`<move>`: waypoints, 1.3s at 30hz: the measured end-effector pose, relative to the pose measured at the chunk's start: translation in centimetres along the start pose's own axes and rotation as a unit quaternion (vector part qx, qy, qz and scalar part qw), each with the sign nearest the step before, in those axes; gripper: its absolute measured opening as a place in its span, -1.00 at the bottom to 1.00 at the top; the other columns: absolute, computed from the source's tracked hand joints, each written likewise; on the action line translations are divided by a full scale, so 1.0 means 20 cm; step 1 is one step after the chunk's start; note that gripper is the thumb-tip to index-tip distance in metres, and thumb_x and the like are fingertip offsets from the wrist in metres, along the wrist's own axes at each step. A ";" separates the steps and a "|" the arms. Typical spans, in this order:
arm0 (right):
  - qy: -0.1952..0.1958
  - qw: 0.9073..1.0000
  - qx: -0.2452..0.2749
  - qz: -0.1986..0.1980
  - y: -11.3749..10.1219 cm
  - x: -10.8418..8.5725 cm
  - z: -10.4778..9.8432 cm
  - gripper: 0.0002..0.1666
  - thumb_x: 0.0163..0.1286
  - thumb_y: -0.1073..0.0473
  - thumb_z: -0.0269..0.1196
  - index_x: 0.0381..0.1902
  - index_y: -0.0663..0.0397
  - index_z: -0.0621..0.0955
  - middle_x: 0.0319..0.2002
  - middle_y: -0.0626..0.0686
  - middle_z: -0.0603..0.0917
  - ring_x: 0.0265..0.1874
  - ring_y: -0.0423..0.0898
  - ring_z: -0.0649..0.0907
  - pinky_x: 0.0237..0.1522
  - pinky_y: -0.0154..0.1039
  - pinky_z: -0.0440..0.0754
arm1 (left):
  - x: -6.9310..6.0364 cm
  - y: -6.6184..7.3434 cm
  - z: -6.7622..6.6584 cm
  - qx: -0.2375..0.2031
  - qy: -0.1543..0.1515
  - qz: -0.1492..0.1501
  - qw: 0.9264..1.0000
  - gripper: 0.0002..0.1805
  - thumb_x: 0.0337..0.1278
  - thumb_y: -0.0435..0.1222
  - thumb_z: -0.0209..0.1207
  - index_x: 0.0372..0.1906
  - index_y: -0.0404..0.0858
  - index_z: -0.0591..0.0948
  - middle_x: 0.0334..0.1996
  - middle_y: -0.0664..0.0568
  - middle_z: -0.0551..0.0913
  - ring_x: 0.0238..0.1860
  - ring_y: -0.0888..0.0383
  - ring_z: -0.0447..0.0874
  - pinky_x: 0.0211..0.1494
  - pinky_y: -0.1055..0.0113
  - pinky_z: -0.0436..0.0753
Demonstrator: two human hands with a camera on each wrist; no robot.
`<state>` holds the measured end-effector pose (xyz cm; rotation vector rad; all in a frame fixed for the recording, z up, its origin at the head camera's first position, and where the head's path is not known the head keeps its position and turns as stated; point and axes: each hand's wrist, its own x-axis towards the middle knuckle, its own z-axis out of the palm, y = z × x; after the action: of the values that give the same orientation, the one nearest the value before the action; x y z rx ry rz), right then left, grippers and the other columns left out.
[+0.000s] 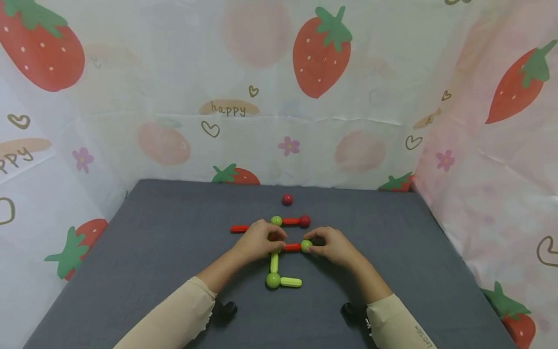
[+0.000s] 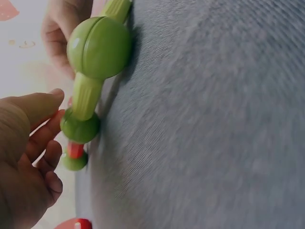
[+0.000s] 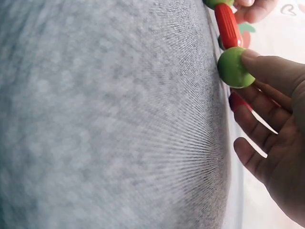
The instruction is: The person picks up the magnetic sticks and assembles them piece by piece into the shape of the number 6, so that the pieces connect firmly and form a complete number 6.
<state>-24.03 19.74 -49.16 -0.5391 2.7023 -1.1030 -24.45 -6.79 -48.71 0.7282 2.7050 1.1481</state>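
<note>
On the dark cloth lies a linked figure of green balls and short rods. My left hand (image 1: 260, 238) has thumb and fingertips at the middle green ball (image 2: 80, 126), partly hiding it from above. My right hand (image 1: 333, 244) pinches another green ball (image 3: 235, 67) between thumb and finger. A red rod (image 1: 292, 247) joins these two balls. From the middle ball a yellow-green rod (image 1: 274, 262) runs to the near green ball (image 1: 273, 280), which bears a second yellow-green rod (image 1: 291, 282) pointing right. Farther off, the upper green ball (image 1: 276, 220) carries a red rod (image 1: 290, 221) ending in a red ball (image 1: 304, 221).
A loose red ball (image 1: 286, 199) sits toward the table's back edge. Left of the upper ball lies a red rod (image 1: 239, 229), partly hidden by my left hand. Strawberry-printed cloth (image 1: 279, 116) hangs behind the grey tabletop (image 1: 174, 218) and along its sides.
</note>
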 end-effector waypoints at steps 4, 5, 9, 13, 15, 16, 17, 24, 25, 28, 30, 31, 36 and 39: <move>-0.002 1.000 0.006 0.006 0.00 0.00 0.00 -0.68 0.32 0.03 0.46 0.03 -0.16 0.75 0.06 -0.09 0.71 0.18 -0.01 0.60 0.28 0.09 0.50 | -0.03 0.00 -0.05 0.021 0.015 -0.014 1.000 -0.79 0.23 -0.16 0.42 -0.06 -0.07 0.81 -0.25 0.24 0.67 -0.22 0.16 0.44 -0.18 0.23 0.51; -0.003 1.000 0.007 0.008 0.00 0.00 0.00 -0.68 0.32 0.03 0.46 0.03 -0.16 0.75 0.07 -0.09 0.70 0.18 -0.01 0.60 0.28 0.09 0.50 | -0.04 -0.01 -0.07 0.028 0.019 -0.017 0.999 -0.79 0.22 -0.15 0.42 -0.07 -0.05 0.81 -0.24 0.26 0.67 -0.21 0.16 0.43 -0.16 0.23 0.50; -0.003 1.000 0.010 0.013 0.01 0.00 0.00 -0.69 0.34 0.03 0.45 0.04 -0.18 0.74 0.08 -0.10 0.70 0.18 -0.02 0.60 0.27 0.08 0.51 | -0.08 -0.06 -0.13 0.050 0.036 -0.019 0.998 -0.81 0.20 -0.15 0.44 -0.09 -0.03 0.80 -0.21 0.28 0.71 -0.20 0.17 0.44 -0.14 0.23 0.49; -0.005 1.000 0.021 0.016 0.01 -0.01 0.01 -0.68 0.35 0.06 0.44 0.05 -0.15 0.74 0.09 -0.08 0.70 0.17 -0.03 0.61 0.24 0.07 0.53 | -0.13 -0.14 -0.21 0.065 0.051 -0.015 0.996 -0.78 0.19 -0.17 0.44 -0.08 -0.08 0.80 -0.17 0.22 0.75 -0.17 0.13 0.49 -0.10 0.20 0.51; -0.008 0.999 0.026 0.017 0.02 -0.01 0.01 -0.68 0.36 0.07 0.44 0.06 -0.15 0.74 0.09 -0.08 0.69 0.16 -0.03 0.61 0.23 0.06 0.54 | -0.16 -0.19 -0.26 0.071 0.059 -0.021 0.996 -0.78 0.20 -0.18 0.44 -0.07 -0.10 0.80 -0.15 0.19 0.76 -0.15 0.12 0.50 -0.09 0.19 0.52; -0.008 0.999 0.027 0.016 0.01 -0.01 0.01 -0.68 0.36 0.07 0.44 0.06 -0.15 0.74 0.10 -0.08 0.69 0.17 -0.03 0.61 0.23 0.06 0.54 | -0.17 -0.21 -0.28 0.075 0.064 -0.028 0.995 -0.78 0.20 -0.18 0.44 -0.07 -0.09 0.80 -0.16 0.18 0.76 -0.16 0.13 0.49 -0.10 0.19 0.52; -0.008 1.000 0.026 0.015 0.01 -0.01 0.01 -0.68 0.35 0.06 0.44 0.06 -0.15 0.74 0.10 -0.08 0.70 0.17 -0.03 0.61 0.24 0.07 0.54 | -0.19 -0.23 -0.30 0.076 0.068 -0.037 0.994 -0.77 0.21 -0.17 0.44 -0.06 -0.09 0.80 -0.16 0.17 0.76 -0.17 0.13 0.48 -0.11 0.18 0.51; -0.011 0.999 0.037 0.011 0.01 -0.01 0.01 -0.68 0.35 0.08 0.44 0.06 -0.14 0.74 0.09 -0.08 0.70 0.16 -0.04 0.62 0.21 0.06 0.56 | -0.24 -0.36 -0.41 0.082 0.081 -0.076 0.990 -0.67 0.23 -0.13 0.42 0.06 -0.10 0.75 -0.05 0.06 0.74 -0.09 0.03 0.47 -0.07 0.11 0.49; -0.011 0.999 0.037 0.010 0.01 -0.01 0.00 -0.68 0.35 0.07 0.44 0.05 -0.15 0.74 0.09 -0.08 0.70 0.15 -0.04 0.63 0.20 0.05 0.56 | -0.24 -0.38 -0.42 0.081 0.080 -0.077 0.991 -0.66 0.23 -0.13 0.41 0.08 -0.11 0.75 -0.01 0.04 0.73 -0.06 0.02 0.48 -0.04 0.09 0.50; -0.009 0.999 0.033 0.009 0.02 0.00 0.01 -0.69 0.35 0.06 0.45 0.05 -0.17 0.74 0.09 -0.08 0.70 0.15 -0.05 0.63 0.20 0.05 0.56 | -0.24 -0.42 -0.44 0.078 0.074 -0.084 0.991 -0.63 0.23 -0.15 0.42 0.11 -0.13 0.73 0.03 0.00 0.71 0.00 -0.01 0.49 0.02 0.03 0.51; -0.008 0.999 0.033 0.010 0.02 0.00 0.01 -0.69 0.34 0.06 0.45 0.04 -0.18 0.74 0.09 -0.09 0.70 0.15 -0.05 0.62 0.22 0.06 0.55 | -0.24 -0.44 -0.44 0.079 0.069 -0.090 0.990 -0.62 0.22 -0.14 0.42 0.11 -0.14 0.73 0.04 -0.01 0.71 0.02 -0.01 0.50 0.06 0.01 0.52; -0.008 0.999 0.033 0.010 0.02 0.00 0.01 -0.69 0.34 0.05 0.45 0.04 -0.18 0.74 0.09 -0.09 0.70 0.16 -0.05 0.62 0.23 0.06 0.55 | -0.24 -0.45 -0.44 0.079 0.068 -0.090 0.990 -0.61 0.21 -0.14 0.43 0.11 -0.15 0.72 0.04 -0.02 0.71 0.03 -0.02 0.50 0.07 -0.01 0.52; -0.007 0.999 0.039 0.014 0.02 0.00 0.01 -0.69 0.34 0.06 0.45 0.04 -0.18 0.75 0.09 -0.08 0.70 0.16 -0.04 0.62 0.24 0.07 0.54 | -0.21 -0.50 -0.41 0.074 0.061 -0.090 0.991 -0.61 0.18 -0.14 0.44 0.08 -0.15 0.72 0.00 -0.02 0.72 0.05 -0.02 0.53 0.14 -0.04 0.52; -0.009 0.999 0.043 0.017 0.02 0.00 0.01 -0.68 0.34 0.06 0.45 0.05 -0.16 0.74 0.09 -0.08 0.70 0.16 -0.04 0.62 0.23 0.06 0.55 | -0.19 -0.51 -0.40 0.069 0.055 -0.082 0.993 -0.63 0.17 -0.14 0.45 0.06 -0.16 0.72 -0.05 0.01 0.73 0.05 -0.01 0.54 0.18 -0.03 0.50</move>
<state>-24.07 19.89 -49.51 -0.4852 2.6245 -1.1920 -27.20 -19.86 -50.51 0.4610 2.8953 0.9997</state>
